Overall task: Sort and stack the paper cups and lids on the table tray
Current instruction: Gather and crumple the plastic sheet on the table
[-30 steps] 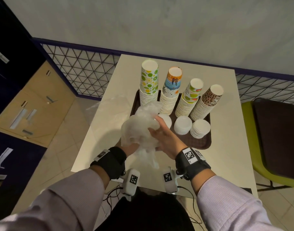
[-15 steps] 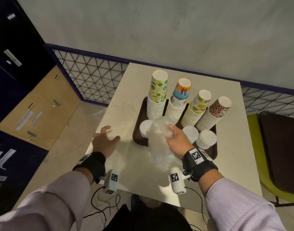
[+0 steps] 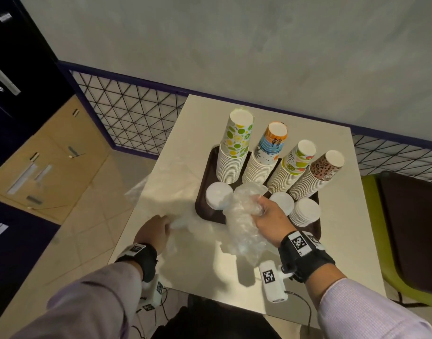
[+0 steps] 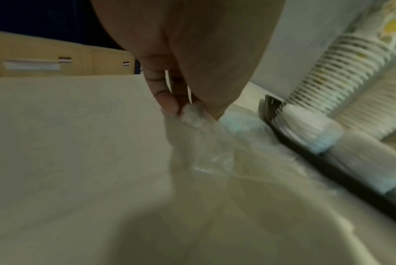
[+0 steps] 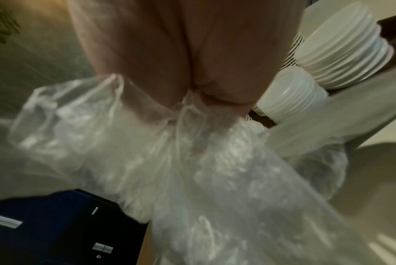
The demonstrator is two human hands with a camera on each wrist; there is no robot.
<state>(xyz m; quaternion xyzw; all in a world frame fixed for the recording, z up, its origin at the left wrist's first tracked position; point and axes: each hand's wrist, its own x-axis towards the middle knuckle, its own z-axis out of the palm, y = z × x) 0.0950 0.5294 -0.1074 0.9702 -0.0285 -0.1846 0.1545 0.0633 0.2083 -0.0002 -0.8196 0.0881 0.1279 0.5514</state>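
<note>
Head view: right hand [image 3: 268, 216] clutches crumpled clear plastic wrap [image 3: 242, 216] above the near edge of the brown tray [image 3: 200, 204]; left hand [image 3: 153, 231] pinches another clear plastic piece [image 3: 183, 222] on the table [image 3: 344, 216]. Four cup stacks [image 3: 231, 155] stand at the tray's back, white lid stacks [image 3: 305, 211] in front; print on one cup is too small to read.
Left wrist view: fingertips [image 4: 169, 105] pinch thin film [image 4: 199, 136].
Right wrist view: fingers curl around bunched wrap [image 5: 192, 161], beside the lids [image 5: 342, 53].
</note>
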